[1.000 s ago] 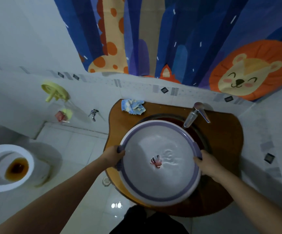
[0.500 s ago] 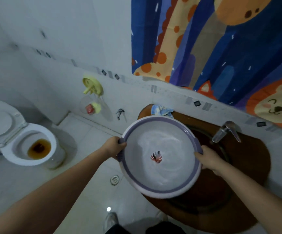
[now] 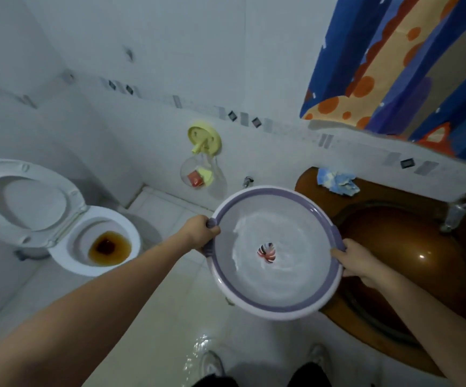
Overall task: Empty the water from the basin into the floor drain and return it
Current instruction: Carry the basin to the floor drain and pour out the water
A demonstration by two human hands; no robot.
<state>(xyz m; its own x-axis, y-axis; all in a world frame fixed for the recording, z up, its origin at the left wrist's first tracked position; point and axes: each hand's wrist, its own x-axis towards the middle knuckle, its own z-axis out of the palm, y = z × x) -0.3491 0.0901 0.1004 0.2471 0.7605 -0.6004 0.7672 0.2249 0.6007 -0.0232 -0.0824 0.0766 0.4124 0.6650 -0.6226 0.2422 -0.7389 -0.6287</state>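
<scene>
A round white basin (image 3: 257,298) with a purple rim band holds rippling water and a red leaf mark on its bottom. I hold it in the air over the white floor, just left of the brown sink counter (image 3: 388,247). My left hand (image 3: 201,233) grips its left rim and my right hand (image 3: 357,261) grips its right rim. The basin hides the floor drain.
An open white toilet (image 3: 67,227) with brown water stands at the left. A yellow holder (image 3: 205,139) hangs on the tiled wall. A blue cloth (image 3: 336,184) and a metal tap (image 3: 460,210) sit on the counter. Wet floor glints by my shoes (image 3: 212,364).
The basin has been lifted out of the brown sink and carried left over the floor. Both hands have kept their grip on its rim, and the view has turned left.
</scene>
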